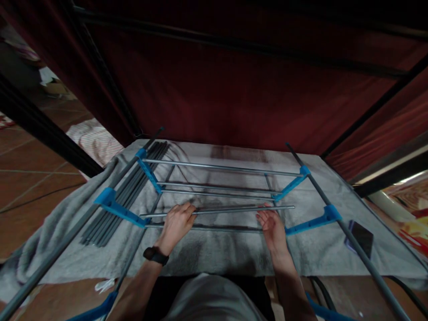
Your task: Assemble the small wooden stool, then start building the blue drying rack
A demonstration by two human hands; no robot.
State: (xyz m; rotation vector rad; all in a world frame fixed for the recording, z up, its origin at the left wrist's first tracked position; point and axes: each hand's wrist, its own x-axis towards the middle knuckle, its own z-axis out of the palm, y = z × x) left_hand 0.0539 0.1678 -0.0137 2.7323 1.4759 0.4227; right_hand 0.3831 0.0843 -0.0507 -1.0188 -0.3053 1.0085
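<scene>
A loose grey metal tube [230, 210] lies across the front of a rack frame, its right end free above the cloth. My left hand [179, 223], wearing a black wristband, is closed around this tube near its left end. My right hand [271, 225] is turned palm up beneath the tube's right part, fingers apart, fingertips at or just behind it. The frame has blue plastic brackets [122, 209] on long side poles [321, 189]. Thin crossbars [220, 167] join the left and right brackets. The tube's left end is near a left bracket; whether it touches is unclear.
Several spare grey tubes [125, 200] lie in a bundle on the grey blanket [214, 254], left. A phone [361, 238] rests at the right, beside the pole. Dark red curtain [220, 98] and black metal bars stand behind. Tiled floor [43, 156] shows at left.
</scene>
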